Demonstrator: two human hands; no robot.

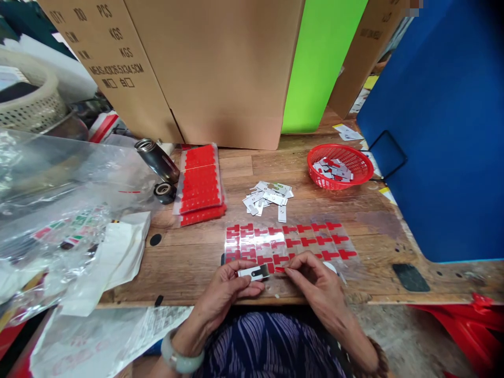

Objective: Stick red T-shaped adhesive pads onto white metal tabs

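My left hand [232, 283] is closed around a small white rectangular piece [252, 272] with a dark, shiny end, held flat just above the table's front edge. Close to its right, my right hand [315, 281] pinches a small red sticker [280, 269] between thumb and fingertips. Under and behind both hands lies a clear sheet [289, 242] bearing rows of red T-shaped stickers. Farther back is a loose pile of white pieces [268, 198] with small markings.
A red basket [340, 167] of similar pieces stands at back right. Stacked red sticker sheets [200, 184], a dark flask [157, 161] and its cap [164, 192] are at left. Cardboard [220, 73] and a blue panel [441, 136] rise behind. Plastic bags [71, 194] cover the left side.
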